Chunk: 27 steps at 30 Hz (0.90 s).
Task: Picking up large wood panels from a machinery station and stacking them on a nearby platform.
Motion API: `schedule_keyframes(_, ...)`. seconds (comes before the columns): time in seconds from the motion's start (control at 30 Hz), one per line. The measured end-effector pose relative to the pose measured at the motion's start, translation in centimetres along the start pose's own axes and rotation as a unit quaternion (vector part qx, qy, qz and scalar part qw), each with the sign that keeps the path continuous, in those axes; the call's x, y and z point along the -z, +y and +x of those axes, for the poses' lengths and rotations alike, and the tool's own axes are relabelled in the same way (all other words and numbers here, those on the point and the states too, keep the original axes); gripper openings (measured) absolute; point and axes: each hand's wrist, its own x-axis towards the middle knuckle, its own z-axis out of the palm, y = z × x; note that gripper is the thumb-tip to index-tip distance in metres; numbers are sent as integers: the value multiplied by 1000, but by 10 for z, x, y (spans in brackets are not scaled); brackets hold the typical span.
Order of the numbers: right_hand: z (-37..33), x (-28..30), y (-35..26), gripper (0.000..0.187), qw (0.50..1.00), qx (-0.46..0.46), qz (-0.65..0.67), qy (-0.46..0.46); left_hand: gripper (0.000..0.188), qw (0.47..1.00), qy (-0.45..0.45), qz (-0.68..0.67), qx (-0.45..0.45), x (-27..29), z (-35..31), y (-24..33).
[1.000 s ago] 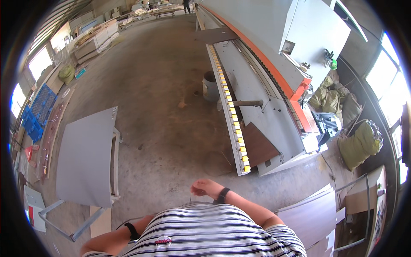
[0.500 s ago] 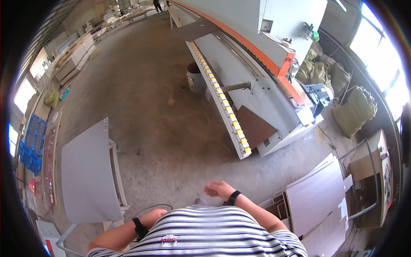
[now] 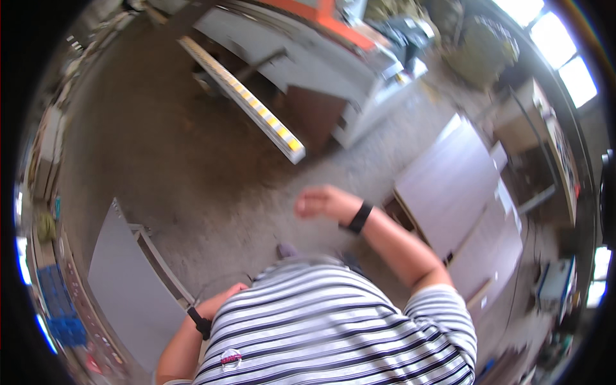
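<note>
R hand (image 3: 323,202): fingers loosely curled, slack; pale boards (image 3: 446,183) to R of them. L hand (image 3: 224,299): fingers partly hidden, can't tell grip; grey panel (image 3: 128,276) nr, L of them.

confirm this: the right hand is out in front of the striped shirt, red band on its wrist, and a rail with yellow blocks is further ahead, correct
The wristband is black, not red, as the head view shows. The right hand is out in front of the striped shirt, and a rail with yellow blocks is further ahead.
</note>
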Motion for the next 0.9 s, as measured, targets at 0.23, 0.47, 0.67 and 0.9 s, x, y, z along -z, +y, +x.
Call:
schedule_keyframes(0.23,-135,88,-136,22,911,377,74,151,27,999,36,-19,24,-9,44,34)
schedule_keyframes(0.47,-245,78,-113,28,850,485,133,154,19,916,320,-102,-217,-35,138,70)
schedule_keyframes(0.67,-239,19,53,17,901,128,246,333,20,953,215,-77,-201,-69,188,42)
schedule_keyframes(0.9,-205,-30,149,15,901,-56,284,324,19,980,150,-5,-133,-53,189,40)
